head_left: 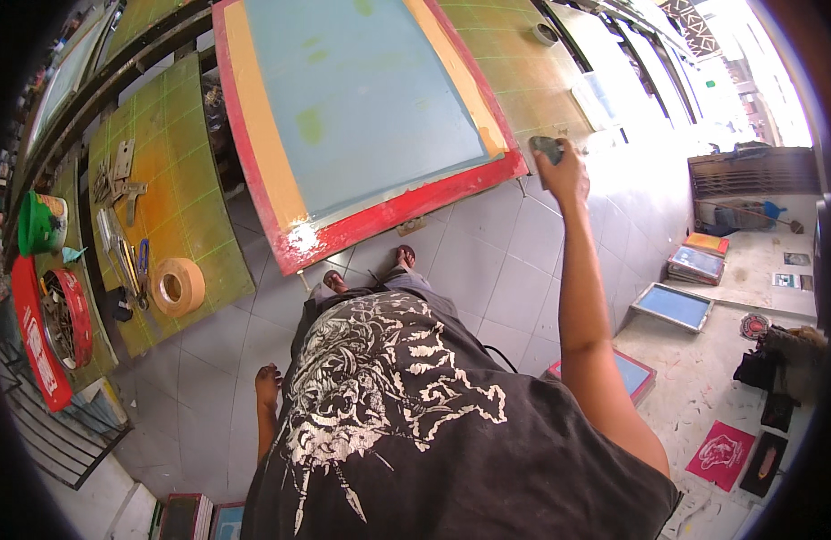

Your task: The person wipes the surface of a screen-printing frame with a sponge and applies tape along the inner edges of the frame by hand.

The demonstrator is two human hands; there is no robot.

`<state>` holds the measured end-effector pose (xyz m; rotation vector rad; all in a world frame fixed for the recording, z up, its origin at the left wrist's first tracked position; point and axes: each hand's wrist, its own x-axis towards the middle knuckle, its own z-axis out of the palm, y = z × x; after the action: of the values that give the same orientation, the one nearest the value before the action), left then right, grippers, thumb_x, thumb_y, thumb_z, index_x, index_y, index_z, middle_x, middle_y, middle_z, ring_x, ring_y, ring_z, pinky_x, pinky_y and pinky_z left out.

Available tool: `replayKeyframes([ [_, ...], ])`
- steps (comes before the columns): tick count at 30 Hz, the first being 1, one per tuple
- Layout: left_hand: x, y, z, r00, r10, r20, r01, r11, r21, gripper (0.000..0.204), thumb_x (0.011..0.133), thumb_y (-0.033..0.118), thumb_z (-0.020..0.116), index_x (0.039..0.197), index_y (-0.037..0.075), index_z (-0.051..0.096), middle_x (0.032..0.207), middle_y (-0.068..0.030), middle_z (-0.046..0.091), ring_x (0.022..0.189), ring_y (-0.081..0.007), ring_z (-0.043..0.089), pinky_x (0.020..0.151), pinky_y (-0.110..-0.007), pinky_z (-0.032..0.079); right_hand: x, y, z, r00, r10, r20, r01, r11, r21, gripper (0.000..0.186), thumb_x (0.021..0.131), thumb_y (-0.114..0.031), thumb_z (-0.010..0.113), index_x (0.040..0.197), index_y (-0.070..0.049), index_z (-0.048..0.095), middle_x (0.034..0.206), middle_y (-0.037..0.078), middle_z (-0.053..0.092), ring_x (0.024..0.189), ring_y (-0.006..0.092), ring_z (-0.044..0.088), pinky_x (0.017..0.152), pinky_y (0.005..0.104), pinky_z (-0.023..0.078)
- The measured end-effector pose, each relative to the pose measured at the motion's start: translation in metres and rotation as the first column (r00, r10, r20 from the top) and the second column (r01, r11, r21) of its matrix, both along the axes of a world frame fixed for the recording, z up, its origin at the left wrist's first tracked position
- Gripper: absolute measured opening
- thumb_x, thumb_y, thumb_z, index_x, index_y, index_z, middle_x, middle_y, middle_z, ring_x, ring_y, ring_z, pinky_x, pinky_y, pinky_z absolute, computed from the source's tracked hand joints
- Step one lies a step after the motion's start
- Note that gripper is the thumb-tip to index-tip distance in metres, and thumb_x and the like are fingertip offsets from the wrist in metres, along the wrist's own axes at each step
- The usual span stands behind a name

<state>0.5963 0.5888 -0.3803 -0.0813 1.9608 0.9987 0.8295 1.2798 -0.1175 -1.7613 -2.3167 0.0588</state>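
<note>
My right hand [567, 175] is stretched forward, fingers closed around a small dark grey-green block [548, 151] whose kind I cannot make out. It is just off the near right corner of a large screen-printing frame [406, 211] with red edges. Pale blue mesh [370, 99] with a few green stains fills the frame, and tan strips [262, 108] run along both sides. A wet shine shows at the frame's near left corner. At my left side hangs my left hand [268, 382], loosely open with no object visible in it.
On a green board [213, 229] at left lie a tape roll [178, 286], scissors [136, 286] and metal hinges [125, 175]. A green tub [43, 225] and a red round container [66, 319] stand farther left. At right, small frames [672, 307] rest on a white surface [677, 378].
</note>
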Motion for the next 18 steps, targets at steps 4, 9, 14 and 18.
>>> replayKeyframes([
  [4,0.019,0.024,0.007,0.991,0.122,0.051,-0.121,0.992,-0.023,0.036,0.095,0.043,0.055,0.097,0.007,0.057,0.086,-0.0047,0.061,0.072,-0.0141,0.057,0.06,-0.027,0.045,0.031,0.066,0.037,0.989,-0.06,-0.137,0.067,0.997,0.049,0.063,0.077,-0.053,0.064,0.126,-0.013,0.056,0.114,0.021,0.064,0.106,0.0372,0.062,0.091,0.0436,0.048],
  [9,0.042,0.05,0.005,0.987,0.159,0.018,-0.159,0.987,0.024,0.031,0.095,0.04,0.056,0.096,0.009,0.057,0.085,-0.002,0.061,0.072,-0.0119,0.058,0.058,-0.024,0.042,0.074,0.187,0.064,0.984,-0.172,-0.04,0.172,0.985,0.014,0.064,0.078,-0.053,0.066,0.124,-0.011,0.055,0.115,0.017,0.066,0.108,0.0315,0.062,0.091,0.0404,0.048],
  [14,0.059,0.095,0.039,0.962,0.255,-0.095,-0.252,0.967,0.045,0.032,0.095,0.039,0.056,0.101,0.007,0.059,0.09,-0.0036,0.061,0.078,-0.0143,0.059,0.065,-0.028,0.043,0.095,0.266,0.049,0.955,-0.296,0.004,0.296,0.954,-0.051,0.063,0.076,-0.049,0.07,0.122,-0.008,0.057,0.111,0.014,0.068,0.103,0.0251,0.065,0.089,0.0383,0.049],
  [18,0.076,0.108,0.058,0.929,0.35,-0.122,-0.343,0.936,0.074,0.029,0.096,0.036,0.056,0.1,0.008,0.059,0.091,-0.0028,0.061,0.078,-0.0132,0.058,0.064,-0.026,0.042,0.098,0.292,0.044,0.989,-0.141,-0.038,0.14,0.989,-0.041,0.07,0.074,-0.054,0.07,0.125,-0.008,0.057,0.111,0.02,0.066,0.1,0.0317,0.065,0.087,0.041,0.05],
])
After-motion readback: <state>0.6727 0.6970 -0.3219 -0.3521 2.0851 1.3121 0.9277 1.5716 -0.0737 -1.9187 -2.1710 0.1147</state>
